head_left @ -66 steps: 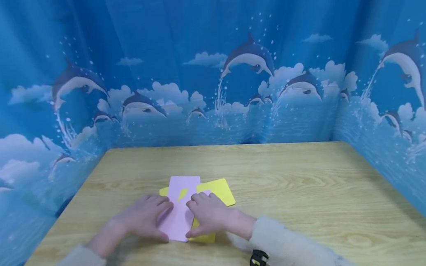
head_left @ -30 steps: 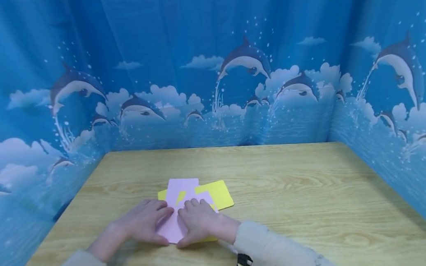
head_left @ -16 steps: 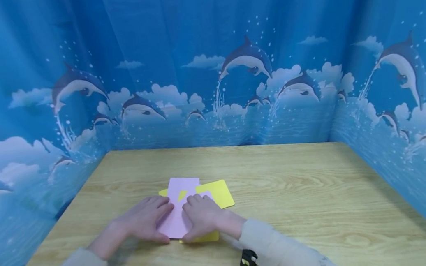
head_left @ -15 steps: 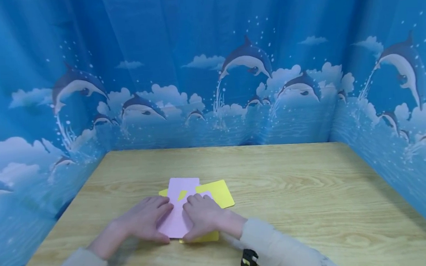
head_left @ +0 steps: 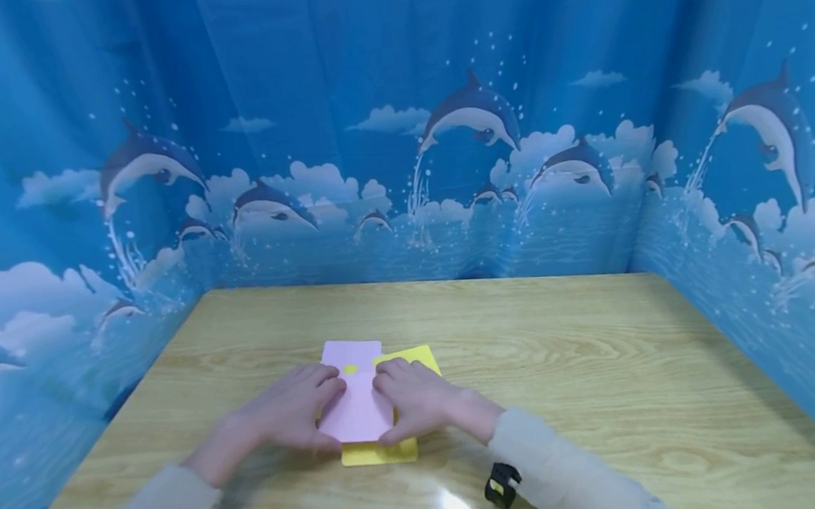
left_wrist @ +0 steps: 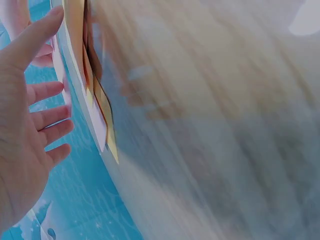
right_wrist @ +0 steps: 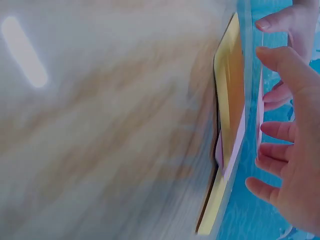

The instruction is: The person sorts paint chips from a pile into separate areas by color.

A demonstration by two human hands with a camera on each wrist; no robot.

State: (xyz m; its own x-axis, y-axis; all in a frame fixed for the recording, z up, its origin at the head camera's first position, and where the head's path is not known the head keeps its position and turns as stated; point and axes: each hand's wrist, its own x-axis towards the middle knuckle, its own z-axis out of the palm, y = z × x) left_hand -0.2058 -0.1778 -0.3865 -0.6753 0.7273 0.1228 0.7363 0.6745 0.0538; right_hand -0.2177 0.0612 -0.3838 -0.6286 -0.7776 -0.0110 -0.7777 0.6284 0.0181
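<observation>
In the head view my left hand [head_left: 298,408] and right hand [head_left: 414,400] hold a pink card [head_left: 357,412] between them, fingers along its sides and thumbs by its near corners. Both wrist views show this card edge-on, above the pile. Underneath, another pink card [head_left: 346,352] sticks out at the far end. A yellow card [head_left: 420,356] shows on the right, partly behind my right hand, and a yellow card [head_left: 379,454] extends on the near side. In the right wrist view the pile's yellow edge [right_wrist: 230,60] tilts up from the table.
The cards lie on a wood-grain table [head_left: 565,370], left of its middle. A blue dolphin-print curtain [head_left: 370,131] encloses its back and sides. Black devices, one a wrist camera [head_left: 502,484], hang below the sleeves.
The top pink card has risen off the pile, held by both hands, which have moved slightly right. More of the near yellow card shows beneath it.
</observation>
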